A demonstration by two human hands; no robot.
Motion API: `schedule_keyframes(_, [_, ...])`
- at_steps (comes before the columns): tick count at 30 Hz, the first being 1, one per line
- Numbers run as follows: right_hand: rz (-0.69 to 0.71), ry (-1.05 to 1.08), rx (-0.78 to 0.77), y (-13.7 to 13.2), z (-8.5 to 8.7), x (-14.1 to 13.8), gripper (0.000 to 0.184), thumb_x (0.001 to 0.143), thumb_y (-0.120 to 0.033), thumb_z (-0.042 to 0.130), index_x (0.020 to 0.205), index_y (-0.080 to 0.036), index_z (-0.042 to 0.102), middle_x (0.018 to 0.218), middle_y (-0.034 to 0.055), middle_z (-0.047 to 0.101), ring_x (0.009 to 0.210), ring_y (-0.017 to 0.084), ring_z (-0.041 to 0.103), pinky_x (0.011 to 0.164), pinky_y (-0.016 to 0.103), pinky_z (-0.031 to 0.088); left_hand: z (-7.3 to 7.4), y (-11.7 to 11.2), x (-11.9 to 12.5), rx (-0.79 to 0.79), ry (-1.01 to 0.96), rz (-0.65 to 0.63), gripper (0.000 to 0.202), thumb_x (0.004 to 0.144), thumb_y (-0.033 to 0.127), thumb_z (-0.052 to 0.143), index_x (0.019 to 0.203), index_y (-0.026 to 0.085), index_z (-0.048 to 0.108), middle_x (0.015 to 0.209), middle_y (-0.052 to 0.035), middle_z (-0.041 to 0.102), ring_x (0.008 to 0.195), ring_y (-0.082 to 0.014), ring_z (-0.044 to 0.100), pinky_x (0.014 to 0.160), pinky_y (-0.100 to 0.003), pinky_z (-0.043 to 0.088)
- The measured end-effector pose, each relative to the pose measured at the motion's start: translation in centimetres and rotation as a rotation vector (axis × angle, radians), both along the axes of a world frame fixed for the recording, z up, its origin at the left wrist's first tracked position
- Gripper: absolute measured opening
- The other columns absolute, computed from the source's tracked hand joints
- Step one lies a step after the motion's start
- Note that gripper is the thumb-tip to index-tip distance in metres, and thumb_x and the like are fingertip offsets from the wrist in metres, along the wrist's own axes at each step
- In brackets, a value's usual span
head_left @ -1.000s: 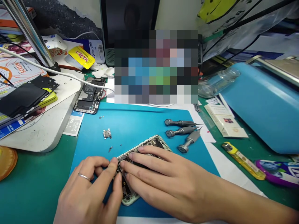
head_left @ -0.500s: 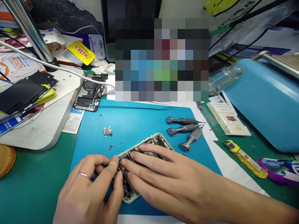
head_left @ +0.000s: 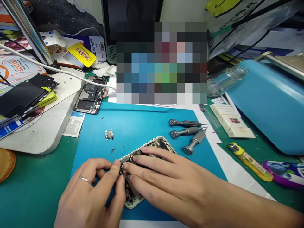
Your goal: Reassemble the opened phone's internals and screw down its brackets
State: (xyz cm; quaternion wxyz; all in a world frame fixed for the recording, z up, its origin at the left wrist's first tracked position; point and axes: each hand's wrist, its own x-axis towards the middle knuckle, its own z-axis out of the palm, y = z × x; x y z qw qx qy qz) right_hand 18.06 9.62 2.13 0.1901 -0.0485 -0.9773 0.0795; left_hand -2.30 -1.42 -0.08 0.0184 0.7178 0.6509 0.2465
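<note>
An opened phone (head_left: 162, 143), its inner parts exposed, lies at a slant on a blue mat (head_left: 140, 123). My left hand (head_left: 89, 193), with a ring on one finger, pinches the phone's left edge between thumb and fingers. Across the phone's middle my right hand (head_left: 171, 180) rests with fingers stretched out and a little apart, hiding much of the inside. Above my left hand on the mat are a small metal board (head_left: 109, 135) and tiny loose parts (head_left: 112, 150). Three screwdrivers (head_left: 186, 123) lie beyond my right hand.
Another opened phone (head_left: 91, 95) lies behind the mat. A white stand base (head_left: 54, 133) is at left. To the right are a cigarette box (head_left: 232, 118), a yellow lighter (head_left: 250, 161), a purple packet (head_left: 282, 174) and a blue case (head_left: 266, 104). The back centre is pixelated.
</note>
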Motion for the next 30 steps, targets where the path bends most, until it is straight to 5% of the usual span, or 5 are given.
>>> schedule_keyframes(12, [0.019,0.090,-0.017,0.56,-0.30,-0.39,0.020,0.099,-0.014,0.053,0.101,-0.009,0.072,0.114,0.0107,0.077,0.104,0.022,0.071,0.102,0.037,0.058,0.02,0.08,-0.07,0.015,0.004,-0.010,0.021,0.097,0.024,0.059,0.116,0.027,0.067,0.101,-0.0011,0.067,0.080,-0.0116,0.069,0.069,-0.022,0.056])
schedule_keyframes(30, [0.000,0.056,-0.050,0.46,-0.19,-0.22,0.022,0.104,-0.021,0.050,0.109,-0.009,0.069,0.122,0.0097,0.075,0.115,0.021,0.067,0.107,0.037,0.056,0.29,-0.05,0.02,-0.005,-0.006,-0.005,0.023,0.098,0.025,0.058,0.119,0.027,0.067,0.102,-0.0017,0.067,0.080,-0.0117,0.068,0.068,-0.022,0.055])
